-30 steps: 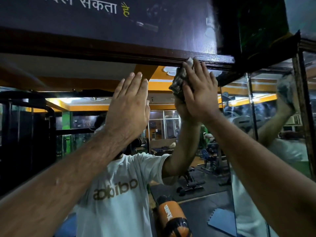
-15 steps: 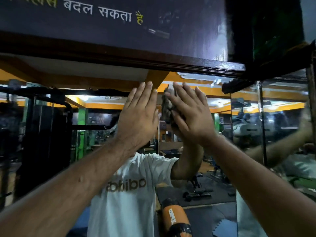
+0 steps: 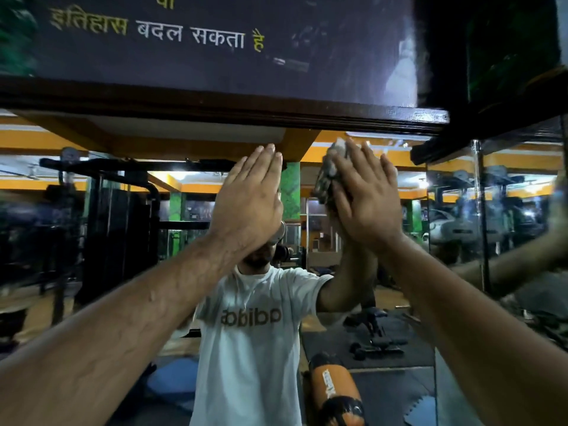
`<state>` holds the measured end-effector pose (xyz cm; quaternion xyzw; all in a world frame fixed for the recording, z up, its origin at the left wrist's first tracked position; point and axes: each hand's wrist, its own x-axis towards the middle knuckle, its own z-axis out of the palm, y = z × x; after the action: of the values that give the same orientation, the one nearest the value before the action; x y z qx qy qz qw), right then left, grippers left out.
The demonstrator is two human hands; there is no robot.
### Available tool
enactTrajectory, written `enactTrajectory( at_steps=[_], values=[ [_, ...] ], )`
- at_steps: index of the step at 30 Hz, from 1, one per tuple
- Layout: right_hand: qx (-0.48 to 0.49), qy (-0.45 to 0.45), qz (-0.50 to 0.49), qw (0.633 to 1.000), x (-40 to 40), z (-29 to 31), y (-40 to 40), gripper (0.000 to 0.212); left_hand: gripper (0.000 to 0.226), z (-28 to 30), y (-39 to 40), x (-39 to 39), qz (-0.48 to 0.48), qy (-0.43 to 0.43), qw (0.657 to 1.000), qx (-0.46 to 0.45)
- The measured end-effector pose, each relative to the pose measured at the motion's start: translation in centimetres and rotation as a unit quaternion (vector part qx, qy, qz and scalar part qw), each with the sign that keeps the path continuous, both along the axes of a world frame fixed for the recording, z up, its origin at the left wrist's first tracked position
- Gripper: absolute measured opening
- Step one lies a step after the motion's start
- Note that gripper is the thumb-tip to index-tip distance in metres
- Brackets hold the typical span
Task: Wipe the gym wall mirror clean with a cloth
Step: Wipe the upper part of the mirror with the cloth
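Right hand (image 3: 367,198) has its fingers straight and spread, palm pressing a bunched grey cloth (image 3: 329,176) flat against the mirror (image 3: 129,241) — no curl round it, so it's a flat-hand press rather than a pinch. Cloth sits just under the dark wooden frame (image 3: 215,106) at the top edge of the glass, a bit right of centre, w/ a lump of it poking out above and left of the fingertips. Left hand (image 3: 249,204) is flat too, fingers together and straight, resting on the glass just beside the right one, holding nothing; looks like it's bracing.

Outward from there: the mirror reflects the person's white T-shirt (image 3: 255,318), gym machines and the orange ceiling beams. An orange-and-black punch bag (image 3: 335,392) shows low in the reflection. Above the frame hangs a dark banner (image 3: 184,35) w/ Hindi lettering. To the right a second mirror panel (image 3: 516,241) meets this one at the corner.

Progress, as a guess — the wipe is on the top strip of the glass, near the corner. Can't pick out smears or clean patches in this light, so how much is done is unclear; the lower glass and the side panel prob. remain.
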<state>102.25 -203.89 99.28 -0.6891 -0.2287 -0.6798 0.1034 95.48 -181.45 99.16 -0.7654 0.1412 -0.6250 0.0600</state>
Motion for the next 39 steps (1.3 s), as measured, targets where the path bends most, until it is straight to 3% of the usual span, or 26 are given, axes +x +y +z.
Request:
enactTrajectory(
  at_steps=[2, 3, 7, 8, 9, 13, 14, 17, 19, 23, 24, 29, 34, 39],
  values=[
    [0.130, 0.033, 0.022, 0.991, -0.5, 0.7, 1.8, 0.063, 0.068, 0.1, 0.2, 0.2, 0.024, 0.010, 1.000, 0.002],
    [0.148, 0.036, 0.032, 0.988, -0.9, 0.7, 3.1, 0.063, 0.068, 0.2, 0.4, 0.3, 0.028, 0.014, 1.000, -0.002],
    [-0.087, -0.041, 0.008, 0.995, -0.5, -0.4, 3.7, 0.057, 0.063, 0.3, 1.0, 0.3, 0.002, 0.009, 1.000, 0.013],
    [-0.105, -0.053, 0.000, 0.993, -0.2, -0.1, 2.8, 0.056, 0.062, 0.3, 1.3, 0.1, -0.015, 0.004, 1.000, 0.009],
    [-0.086, -0.050, -0.001, 0.995, 0.0, 0.4, 2.1, 0.057, 0.062, 0.3, 1.7, -0.1, -0.027, -0.005, 1.000, 0.006],
    [0.145, 0.019, 0.039, 0.988, -1.0, 2.4, 5.5, 0.061, 0.061, 1.1, 3.4, -0.2, 0.003, -0.012, 1.000, 0.003],
    [0.148, 0.021, 0.043, 0.988, -1.4, 2.5, 7.1, 0.060, 0.061, 1.3, 3.7, -0.1, 0.007, -0.006, 1.000, -0.002],
    [-0.015, -0.035, 0.027, 0.999, -1.4, 1.8, 8.8, 0.058, 0.060, 1.5, 4.3, -0.2, 0.004, -0.002, 1.000, 0.015],
    [-0.059, -0.048, 0.017, 0.997, -1.1, 2.2, 7.5, 0.058, 0.062, 1.5, 4.8, -0.5, -0.020, -0.009, 1.000, 0.004],
    [0.150, 0.007, 0.007, 0.989, -1.5, 3.7, 8.3, 0.064, 0.062, 1.3, 6.1, -1.2, -0.035, -0.051, 0.998, -0.028],
    [0.160, 0.010, 0.004, 0.987, -1.8, 3.5, 9.8, 0.065, 0.061, 1.2, 6.5, -1.1, -0.032, -0.048, 0.998, -0.031],
    [-0.073, -0.040, 0.002, 0.997, -1.8, 1.6, 10.5, 0.059, 0.059, 1.0, 7.6, -0.6, -0.024, -0.014, 1.000, -0.013],
    [0.119, -0.004, 0.021, 0.993, -2.0, 2.8, 11.8, 0.063, 0.058, 0.7, 8.7, -1.3, -0.040, -0.036, 0.998, -0.043],
    [-0.112, -0.053, 0.008, 0.992, -2.1, 0.2, 11.4, 0.058, 0.057, -0.5, 9.8, -1.1, -0.043, -0.019, 0.998, -0.036]
  ],
)
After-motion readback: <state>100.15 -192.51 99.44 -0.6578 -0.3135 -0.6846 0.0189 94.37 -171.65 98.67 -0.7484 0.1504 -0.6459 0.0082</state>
